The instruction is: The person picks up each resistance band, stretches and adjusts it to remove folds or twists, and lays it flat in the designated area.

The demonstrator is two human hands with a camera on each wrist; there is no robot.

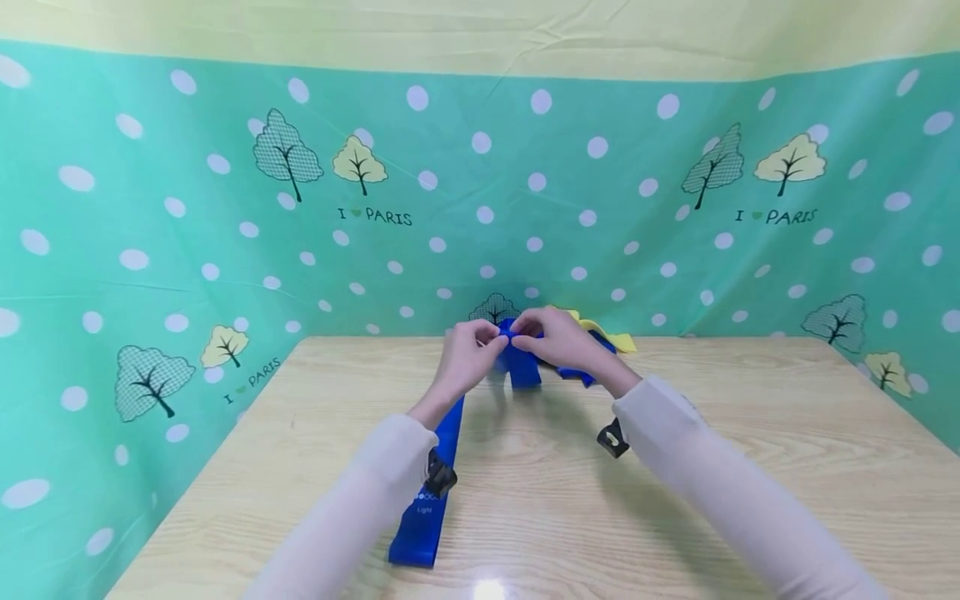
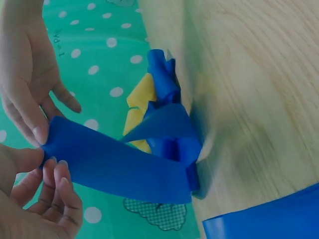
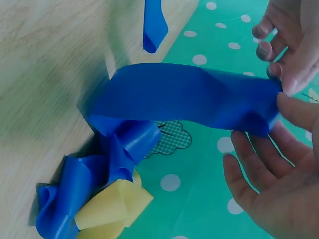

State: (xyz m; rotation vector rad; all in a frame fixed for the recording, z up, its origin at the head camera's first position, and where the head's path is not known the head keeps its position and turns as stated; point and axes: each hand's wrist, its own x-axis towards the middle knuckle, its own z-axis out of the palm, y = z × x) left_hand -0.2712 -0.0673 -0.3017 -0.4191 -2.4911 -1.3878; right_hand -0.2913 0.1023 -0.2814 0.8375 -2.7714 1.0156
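Both hands meet at the top end of a blue resistance band (image 1: 525, 373), raised over the far part of the table. My left hand (image 1: 467, 357) pinches one corner between thumb and fingers. My right hand (image 1: 561, 338) pinches the same end beside it, thumb (image 3: 299, 112) on the near face and fingers behind. From there the band (image 2: 119, 159) slopes down to a crumpled heap of blue bands (image 3: 75, 194) and a yellow band (image 3: 117, 206). Left of the hands, another blue band (image 1: 417, 529) printed "Light" lies flat, partly hidden by the left sleeve.
The wood-grain table (image 1: 750, 467) ends at a hanging green cloth (image 1: 645, 242) with white dots and trees. The heap sits against that back edge, its yellow band (image 1: 618, 342) touching the cloth. A black wrist mount (image 1: 613, 438) hangs under the right cuff.
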